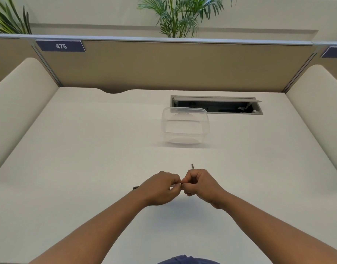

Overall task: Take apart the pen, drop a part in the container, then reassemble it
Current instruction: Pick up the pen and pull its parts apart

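Both of my hands meet above the near middle of the white desk. My left hand is closed around the pen body, whose dark end sticks out to the left of the fist. My right hand is closed on another pen part, and a thin grey tip pokes up above its knuckles. The fingertips of both hands touch where the parts join; the joint itself is hidden. A clear plastic container stands open on the desk beyond the hands, with nothing visible inside.
An open cable hatch is set into the desk behind the container. Tan partition panels close off the back, and cream side dividers flank the desk. Potted palms stand behind the partition.
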A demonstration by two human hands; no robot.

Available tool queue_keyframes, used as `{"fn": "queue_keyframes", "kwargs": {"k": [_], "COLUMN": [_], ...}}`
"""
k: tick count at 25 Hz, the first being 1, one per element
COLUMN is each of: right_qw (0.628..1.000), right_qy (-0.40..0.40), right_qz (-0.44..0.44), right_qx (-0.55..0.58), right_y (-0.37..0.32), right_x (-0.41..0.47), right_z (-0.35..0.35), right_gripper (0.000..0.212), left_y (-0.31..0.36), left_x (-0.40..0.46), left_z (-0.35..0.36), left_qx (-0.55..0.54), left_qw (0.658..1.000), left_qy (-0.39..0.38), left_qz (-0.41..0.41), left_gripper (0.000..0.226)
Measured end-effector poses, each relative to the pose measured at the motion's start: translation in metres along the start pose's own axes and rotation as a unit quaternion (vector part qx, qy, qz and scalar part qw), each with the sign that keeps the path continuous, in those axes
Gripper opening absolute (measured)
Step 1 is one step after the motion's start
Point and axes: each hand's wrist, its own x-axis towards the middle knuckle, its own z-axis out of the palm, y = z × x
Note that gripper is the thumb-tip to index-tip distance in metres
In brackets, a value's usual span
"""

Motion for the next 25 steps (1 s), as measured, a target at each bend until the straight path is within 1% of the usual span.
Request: {"fn": "queue_keyframes", "kwargs": {"k": [3,5,12,18,21,25], "right_qw": [1.000,0.999,1.000,1.000,1.000,0.999], "right_qy": [0.000,0.004,0.004,0.005,0.007,0.011], "right_qz": [-0.007,-0.011,-0.014,-0.016,-0.020,-0.025], "right_qx": [-0.030,-0.030,-0.022,-0.011,-0.019,-0.032], "right_y": [0.001,0.001,0.001,-0.001,-0.003,-0.004], "right_x": [-0.002,-0.003,-0.008,-0.013,-0.015,-0.017], "right_z": [0.002,0.003,0.005,0.005,0.005,0.005], "right_gripper": [0.006,0.008,0.015,0.011,0.018,0.017], "left_y": [0.001,0.002,0.006,0.008,0.011,0.013], "left_x": [-0.002,-0.004,-0.008,-0.011,-0.011,-0.012], "left_z": [0.001,0.000,0.000,-0.001,-0.002,-0.003], "left_qx": [0.018,0.023,0.043,0.050,0.059,0.065], "left_qw": [0.999,0.999,0.998,0.997,0.996,0.996], "left_qy": [-0.028,-0.040,-0.048,-0.057,-0.060,-0.062], "left_qz": [-0.008,-0.009,0.014,0.026,0.031,0.028], "left_gripper": [0.030,0.032,0.034,0.034,0.035,0.036]}}
